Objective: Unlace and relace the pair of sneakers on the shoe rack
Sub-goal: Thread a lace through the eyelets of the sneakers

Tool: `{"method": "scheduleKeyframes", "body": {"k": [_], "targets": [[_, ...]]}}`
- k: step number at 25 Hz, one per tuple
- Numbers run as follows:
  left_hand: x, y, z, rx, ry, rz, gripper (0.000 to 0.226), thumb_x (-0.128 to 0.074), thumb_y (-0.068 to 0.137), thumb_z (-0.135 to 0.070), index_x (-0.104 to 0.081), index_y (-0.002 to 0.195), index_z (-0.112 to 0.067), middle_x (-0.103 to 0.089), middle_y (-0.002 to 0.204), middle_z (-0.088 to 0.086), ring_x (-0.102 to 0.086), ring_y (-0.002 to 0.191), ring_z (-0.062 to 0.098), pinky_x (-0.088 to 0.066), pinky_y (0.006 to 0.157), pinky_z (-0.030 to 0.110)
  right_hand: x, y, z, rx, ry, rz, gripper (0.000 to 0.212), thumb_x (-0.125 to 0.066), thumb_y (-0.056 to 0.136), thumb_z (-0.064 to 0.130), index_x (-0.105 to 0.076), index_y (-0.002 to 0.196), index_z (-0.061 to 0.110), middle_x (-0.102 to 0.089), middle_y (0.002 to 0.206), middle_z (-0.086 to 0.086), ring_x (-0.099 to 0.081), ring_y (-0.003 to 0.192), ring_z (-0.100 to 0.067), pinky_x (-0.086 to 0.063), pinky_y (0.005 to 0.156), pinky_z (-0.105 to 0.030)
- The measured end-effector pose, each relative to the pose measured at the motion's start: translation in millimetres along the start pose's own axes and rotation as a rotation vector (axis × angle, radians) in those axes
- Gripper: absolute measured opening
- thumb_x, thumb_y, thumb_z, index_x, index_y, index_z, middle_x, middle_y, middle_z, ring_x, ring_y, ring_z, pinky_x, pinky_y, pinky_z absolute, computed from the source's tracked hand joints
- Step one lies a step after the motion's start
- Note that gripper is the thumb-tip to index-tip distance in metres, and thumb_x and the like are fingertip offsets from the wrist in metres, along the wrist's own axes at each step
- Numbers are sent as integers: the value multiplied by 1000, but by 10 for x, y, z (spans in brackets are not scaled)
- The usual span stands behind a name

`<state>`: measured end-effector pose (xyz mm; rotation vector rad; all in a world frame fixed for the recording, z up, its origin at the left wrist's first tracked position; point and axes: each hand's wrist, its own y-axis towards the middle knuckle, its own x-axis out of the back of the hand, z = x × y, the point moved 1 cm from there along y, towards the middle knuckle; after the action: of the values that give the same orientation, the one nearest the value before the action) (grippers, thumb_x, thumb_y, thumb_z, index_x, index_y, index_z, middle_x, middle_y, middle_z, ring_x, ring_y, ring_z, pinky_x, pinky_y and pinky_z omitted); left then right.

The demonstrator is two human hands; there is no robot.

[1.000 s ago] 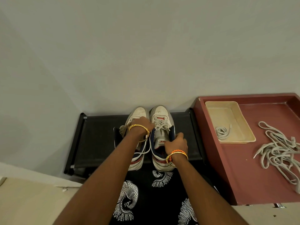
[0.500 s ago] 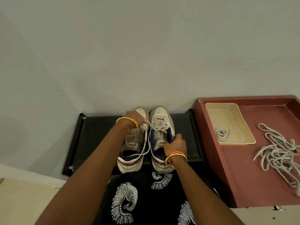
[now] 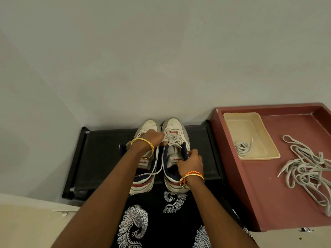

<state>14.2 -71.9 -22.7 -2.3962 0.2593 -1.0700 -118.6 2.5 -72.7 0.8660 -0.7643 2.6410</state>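
Observation:
Two white sneakers with navy and red trim stand side by side, toes to the wall, on a black shoe rack (image 3: 100, 158). My left hand (image 3: 152, 138) lies over the laces of the left sneaker (image 3: 143, 181) and pinches a white lace (image 3: 154, 173) that trails loose between the shoes. My right hand (image 3: 190, 162) grips the collar and tongue of the right sneaker (image 3: 174, 126), which is still laced across the front.
A dark red tray table (image 3: 275, 185) stands to the right of the rack. On it are a cream tray (image 3: 250, 122) holding a coiled lace (image 3: 242, 147) and a loose pile of grey laces (image 3: 304, 169). A grey wall rises right behind the shoes.
My left hand moved from the left sneaker's collar forward to its lacing, drawing the lace out. My right hand stayed on the right sneaker's collar.

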Motion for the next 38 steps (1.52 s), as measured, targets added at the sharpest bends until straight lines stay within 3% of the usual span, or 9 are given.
{"method": "scheduleKeyframes", "body": {"k": [3,10,14,18,22,26,32,34,38], "targets": [[-56,81,70,-4,117,-31,33,-51,93,-32,-64,100,-3,-58,92,10,-49,83,21,-38,76,27,6,10,-26,16,14,14,35,-63,78,12,-47,108,10,-49,113,-13,-51,107,-33,-48,88,-43],[-30,64,74,-38,88,37,30,-75,76,-13,-61,103,-12,-54,98,2,-48,92,18,-40,82,27,-2,36,-59,22,31,28,34,-63,76,11,-47,107,9,-50,111,-13,-52,102,-32,-48,86,-40],[70,-12,-14,3,-319,-30,15,-67,80,-1,-66,95,-5,-64,103,10,-54,92,18,-44,83,27,11,50,-41,26,14,55,34,-62,77,11,-47,107,11,-50,112,-12,-53,102,-31,-49,85,-40],[351,-300,-314,-88,-607,14,17,-55,87,6,-68,94,-3,-68,99,12,-62,79,10,-47,58,12,119,74,21,64,-55,127,29,-63,78,16,-48,103,10,-51,112,-13,-53,104,-33,-48,88,-41],[455,-665,-589,-284,-591,138,23,-59,88,-3,-67,108,-10,-72,98,1,-64,79,-4,-46,63,10,431,-128,521,379,353,54,14,-65,83,16,-58,93,24,-62,101,0,-60,101,-19,-49,90,-41],[463,-853,-700,-375,-790,-69,24,-66,82,-3,-69,106,-8,-73,95,2,-67,80,-2,-52,68,10,654,-383,1008,525,663,295,11,-56,92,7,-63,93,15,-68,77,4,-64,76,-7,-51,72,-22],[460,-759,-233,-110,-1218,-538,27,-76,75,-9,-71,101,-11,-71,96,-2,-65,80,3,-50,59,5,1053,-221,767,502,460,116,11,-64,87,10,-68,79,17,-65,68,2,-57,57,3,-49,61,-12],[373,-664,-30,-29,-1164,-562,29,-74,77,-8,-68,106,-11,-68,99,2,-63,81,7,-48,55,6,1104,-68,607,440,434,13,16,-66,86,13,-67,73,23,-65,68,2,-58,62,-5,-52,63,-20],[72,-471,160,-14,-881,-485,23,-73,78,-8,-69,100,-15,-69,100,6,-66,93,18,-52,80,25,827,177,446,352,396,28,15,-65,86,8,-66,77,19,-66,73,-4,-59,69,-13,-52,67,-23]]}}
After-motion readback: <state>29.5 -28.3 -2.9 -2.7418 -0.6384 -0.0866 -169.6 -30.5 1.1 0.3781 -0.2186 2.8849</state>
